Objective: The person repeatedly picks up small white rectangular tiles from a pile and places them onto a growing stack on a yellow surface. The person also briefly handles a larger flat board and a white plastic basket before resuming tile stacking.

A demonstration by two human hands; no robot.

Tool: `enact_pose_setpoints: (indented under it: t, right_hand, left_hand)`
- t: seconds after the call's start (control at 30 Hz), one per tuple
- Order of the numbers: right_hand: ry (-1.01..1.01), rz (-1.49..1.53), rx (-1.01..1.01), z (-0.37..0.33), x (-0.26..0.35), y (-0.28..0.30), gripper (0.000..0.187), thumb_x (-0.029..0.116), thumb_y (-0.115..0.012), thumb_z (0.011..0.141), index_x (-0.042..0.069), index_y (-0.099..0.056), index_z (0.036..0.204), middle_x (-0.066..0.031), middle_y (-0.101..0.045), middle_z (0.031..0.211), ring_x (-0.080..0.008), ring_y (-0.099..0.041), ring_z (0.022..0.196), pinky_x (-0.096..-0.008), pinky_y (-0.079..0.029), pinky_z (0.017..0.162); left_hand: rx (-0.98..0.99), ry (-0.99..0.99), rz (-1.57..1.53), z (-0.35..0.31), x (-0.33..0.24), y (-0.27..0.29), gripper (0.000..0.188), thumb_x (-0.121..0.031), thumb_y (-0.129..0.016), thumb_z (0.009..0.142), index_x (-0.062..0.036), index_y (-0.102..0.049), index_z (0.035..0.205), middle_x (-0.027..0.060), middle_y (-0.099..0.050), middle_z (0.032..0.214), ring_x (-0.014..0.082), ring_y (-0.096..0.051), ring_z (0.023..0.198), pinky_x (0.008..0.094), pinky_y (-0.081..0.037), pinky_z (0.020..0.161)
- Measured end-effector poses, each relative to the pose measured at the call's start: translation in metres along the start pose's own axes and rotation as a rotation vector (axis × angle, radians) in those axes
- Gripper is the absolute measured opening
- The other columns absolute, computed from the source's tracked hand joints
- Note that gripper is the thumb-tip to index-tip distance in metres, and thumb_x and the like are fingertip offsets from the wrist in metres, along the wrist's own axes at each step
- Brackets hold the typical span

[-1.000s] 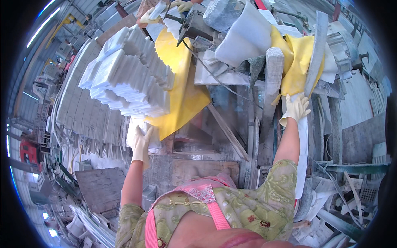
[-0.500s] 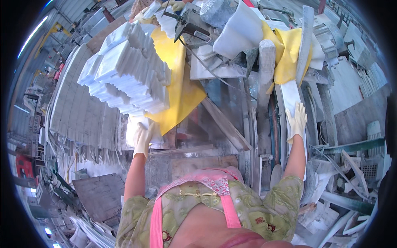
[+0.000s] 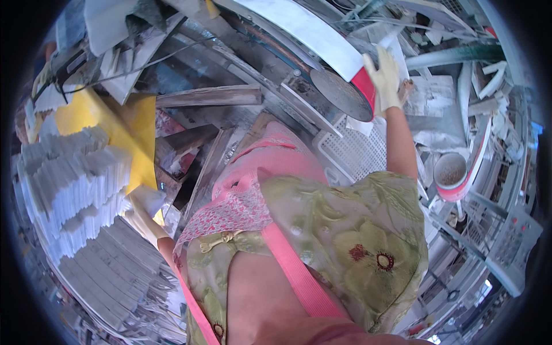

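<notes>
My right hand [image 3: 384,77], in a pale rubber glove, is open with its fingers spread. It is beside the near end of a long white strip [image 3: 322,29] and the red curved end of a belt [image 3: 364,95]. Whether the fingertips touch the strip I cannot tell. My left hand [image 3: 144,221], gloved alike, is low beside a tall stack of thin white stone tiles [image 3: 69,184]. A small white piece [image 3: 148,201] lies against that hand, and its fingers are partly hidden. Behind the stack hangs a yellow sheet [image 3: 135,138].
A wooden beam [image 3: 210,96] lies across the middle. Grey slabs [image 3: 109,264] stand in a row below the tile stack. At the right are a white perforated crate [image 3: 351,149], a white bucket [image 3: 450,171] and a control panel [image 3: 514,253]. Another person's gloved hand [image 3: 43,77] shows far left.
The view has swung to the right. My right hand has gone from lying on the white strip to the belt's near end, fingers now spread. My left hand remains beside the tile stack.
</notes>
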State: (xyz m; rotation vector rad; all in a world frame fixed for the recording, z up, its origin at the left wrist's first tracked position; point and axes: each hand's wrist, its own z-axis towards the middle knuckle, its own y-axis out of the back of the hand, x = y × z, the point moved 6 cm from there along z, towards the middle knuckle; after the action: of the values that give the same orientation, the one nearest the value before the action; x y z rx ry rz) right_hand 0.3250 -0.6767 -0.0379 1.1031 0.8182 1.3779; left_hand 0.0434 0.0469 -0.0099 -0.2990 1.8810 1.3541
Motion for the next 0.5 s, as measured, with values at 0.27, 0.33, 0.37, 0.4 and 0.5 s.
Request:
enact_pose_setpoints:
  t: [0.27, 0.33, 0.37, 0.4, 0.5]
  right_hand:
    - [-0.035, -0.161, -0.050, -0.069, 0.049, -0.020, 0.074, 0.052, -0.075, 0.078, -0.006, -0.057, 0.122, -0.0159, -0.059, 0.117, -0.0309, -0.051, 0.114, -0.0431, -0.038, 0.094]
    - [-0.065, -0.158, -0.032, -0.065, 0.053, -0.015, 0.074, 0.045, -0.080, 0.075, -0.008, -0.057, 0.121, -0.0179, -0.060, 0.116, -0.0322, -0.050, 0.117, -0.0458, -0.035, 0.101]
    - [0.014, -0.180, -0.117, -0.065, 0.061, -0.006, 0.064, 0.041, -0.080, 0.074, -0.008, -0.061, 0.110, -0.0175, -0.062, 0.108, -0.0311, -0.052, 0.110, -0.0437, -0.038, 0.096]
    - [0.004, -0.166, -0.096, -0.064, 0.063, -0.005, 0.062, 0.040, -0.081, 0.072, -0.008, -0.062, 0.107, -0.0170, -0.062, 0.105, -0.0309, -0.053, 0.108, -0.0434, -0.039, 0.095]
    - [0.014, -0.098, -0.180, -0.066, 0.068, 0.005, 0.049, 0.032, -0.085, 0.065, -0.006, -0.065, 0.090, -0.0148, -0.063, 0.091, -0.0299, -0.055, 0.094, -0.0414, -0.041, 0.088]
  left_hand:
    - [-0.015, -0.050, -0.018, 0.011, -0.015, -0.019, 0.075, -0.057, -0.067, 0.091, 0.0137, -0.058, 0.115, 0.0184, -0.067, 0.105, 0.0250, -0.063, 0.092, 0.0373, -0.050, 0.086]
    - [-0.018, -0.054, -0.025, 0.010, -0.017, -0.018, 0.075, -0.057, -0.067, 0.091, 0.0137, -0.058, 0.114, 0.0183, -0.066, 0.105, 0.0250, -0.063, 0.092, 0.0373, -0.050, 0.086]
    - [-0.017, -0.054, -0.023, 0.009, -0.018, -0.018, 0.075, -0.057, -0.066, 0.091, 0.0138, -0.058, 0.114, 0.0183, -0.066, 0.105, 0.0249, -0.063, 0.092, 0.0373, -0.050, 0.086]
    - [-0.023, -0.059, -0.035, 0.007, -0.019, -0.019, 0.075, -0.057, -0.066, 0.091, 0.0138, -0.058, 0.114, 0.0183, -0.066, 0.104, 0.0249, -0.063, 0.092, 0.0373, -0.050, 0.086]
    - [-0.026, -0.060, -0.050, 0.003, -0.019, -0.020, 0.075, -0.058, -0.066, 0.091, 0.0138, -0.059, 0.114, 0.0182, -0.066, 0.104, 0.0248, -0.063, 0.092, 0.0373, -0.050, 0.086]
